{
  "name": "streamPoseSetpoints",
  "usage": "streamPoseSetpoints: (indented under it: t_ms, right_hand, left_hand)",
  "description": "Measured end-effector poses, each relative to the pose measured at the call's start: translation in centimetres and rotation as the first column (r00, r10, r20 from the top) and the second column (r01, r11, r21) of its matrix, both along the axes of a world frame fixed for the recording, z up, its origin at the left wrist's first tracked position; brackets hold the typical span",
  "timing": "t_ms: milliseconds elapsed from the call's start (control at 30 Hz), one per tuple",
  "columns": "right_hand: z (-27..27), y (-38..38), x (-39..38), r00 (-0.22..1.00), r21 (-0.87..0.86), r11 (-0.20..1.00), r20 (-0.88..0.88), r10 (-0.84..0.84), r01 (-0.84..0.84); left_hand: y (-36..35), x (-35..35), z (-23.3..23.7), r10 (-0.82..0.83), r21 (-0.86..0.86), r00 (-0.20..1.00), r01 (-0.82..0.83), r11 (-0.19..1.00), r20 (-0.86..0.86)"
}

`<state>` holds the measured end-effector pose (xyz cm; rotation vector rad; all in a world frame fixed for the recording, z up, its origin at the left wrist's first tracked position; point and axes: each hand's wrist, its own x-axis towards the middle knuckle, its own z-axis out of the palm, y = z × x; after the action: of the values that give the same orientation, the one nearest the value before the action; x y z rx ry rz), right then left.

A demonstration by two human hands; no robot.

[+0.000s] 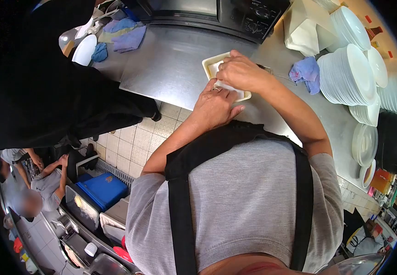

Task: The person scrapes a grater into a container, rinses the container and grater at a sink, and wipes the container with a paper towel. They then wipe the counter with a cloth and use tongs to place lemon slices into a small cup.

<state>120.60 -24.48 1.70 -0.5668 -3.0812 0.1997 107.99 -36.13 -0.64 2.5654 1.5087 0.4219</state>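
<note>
A small cream rectangular dish (210, 65) sits on the steel counter (171, 64) near its front edge. My left hand (214, 107) rests on the near edge of the dish, fingers pressing on it. Over the dish's right side, my right hand (240, 72) has its fingers curled down into it; whether it pinches something inside is hidden. Below the hands I see my grey shirt and black apron straps.
Stacks of white plates (347, 73) fill the counter's right side, with a blue cloth (306, 72) and folded white napkins (306, 30) beside them. A black oven (235, 13) stands behind. A person in black (47, 78) stands at left; more cloths (125, 34) lie at back left.
</note>
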Motion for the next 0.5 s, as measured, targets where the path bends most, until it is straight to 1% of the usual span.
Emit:
streamPoseSetpoints:
  t_ms: [67,167,200,267,333,367,433,500]
  right_hand:
    - [-1.7,0.4,-0.3,0.999,0.03,1.0,0.039,-0.002,0.001]
    - [-1.7,0.9,0.1,0.999,-0.011,0.999,-0.028,0.033,-0.033]
    - [-1.2,1.0,0.6,0.99,-0.015,1.0,-0.141,0.02,-0.022]
    - [0.1,1.2,2.1,0.934,-0.027,1.0,-0.358,-0.011,0.001]
    - [0.2,1.7,4.4,0.939,-0.014,0.984,-0.297,-0.175,0.179]
    - [0.3,2.1,5.6,0.93,0.001,0.966,-0.269,-0.249,0.259]
    - [0.4,2.0,8.4,0.921,-0.032,0.924,-0.081,-0.382,0.38]
    - [-2.1,1.9,11.8,0.879,-0.011,0.879,0.025,-0.476,0.476]
  left_hand:
    - [0.1,0.0,0.1,-0.001,0.01,1.0,0.001,1.0,0.01]
    - [0.0,-0.2,0.1,-0.008,0.048,0.997,0.005,0.999,0.082]
    - [-0.1,-0.4,0.3,-0.01,0.07,0.994,0.002,0.998,0.113]
    - [-0.2,-0.7,0.6,-0.029,0.094,0.986,0.014,0.996,0.163]
    - [-0.3,-1.0,0.9,-0.054,0.103,0.979,0.034,0.994,0.196]
    - [-0.4,-1.1,0.8,-0.05,0.09,0.982,0.034,0.995,0.18]
    - [-0.7,-1.5,0.4,-0.028,0.07,0.989,0.018,0.997,0.144]
    - [-0.8,-2.1,0.4,-0.007,0.096,0.99,-0.006,0.995,0.139]
